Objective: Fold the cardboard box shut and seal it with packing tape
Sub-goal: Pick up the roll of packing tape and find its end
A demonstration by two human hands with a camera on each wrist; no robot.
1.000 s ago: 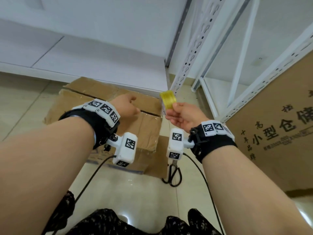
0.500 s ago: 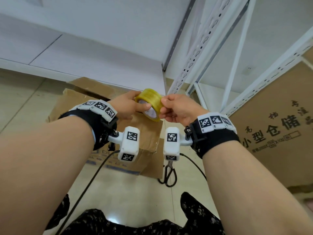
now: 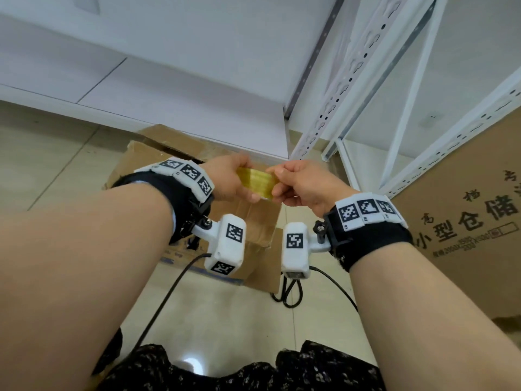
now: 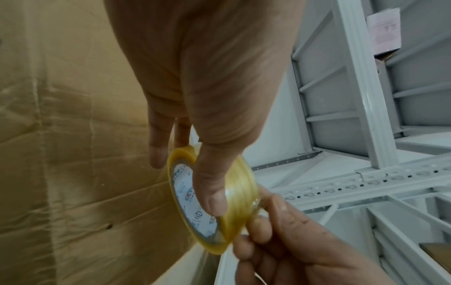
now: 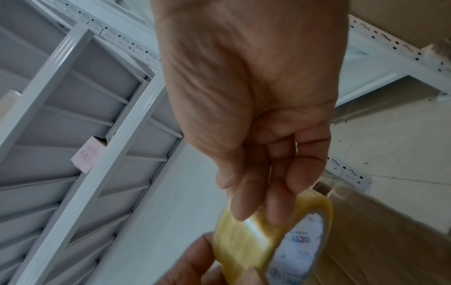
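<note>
A yellowish roll of packing tape (image 3: pixel 258 182) is held in the air between both hands, above a brown cardboard box (image 3: pixel 253 218) that stands on the floor with its top flaps folded down. My left hand (image 3: pixel 225 182) grips the roll (image 4: pixel 217 202) with the thumb across its rim and core and the fingers behind it. My right hand (image 3: pixel 296 183) pinches the outer winding of the roll (image 5: pixel 263 239) with thumb and fingertips. The far flap of the box (image 3: pixel 169 136) stands slightly raised at the back.
White metal shelving (image 3: pixel 352 80) rises behind and to the right of the box. A large printed carton (image 3: pixel 465 221) leans at the right. Black scissors (image 3: pixel 287 294) lie on the tiled floor beside the box. Wrist-camera cables hang below my hands.
The right hand brought the tape roll from the right to the left hand. Both hands now hold it, and the roll has turned edge-on to the head camera.
</note>
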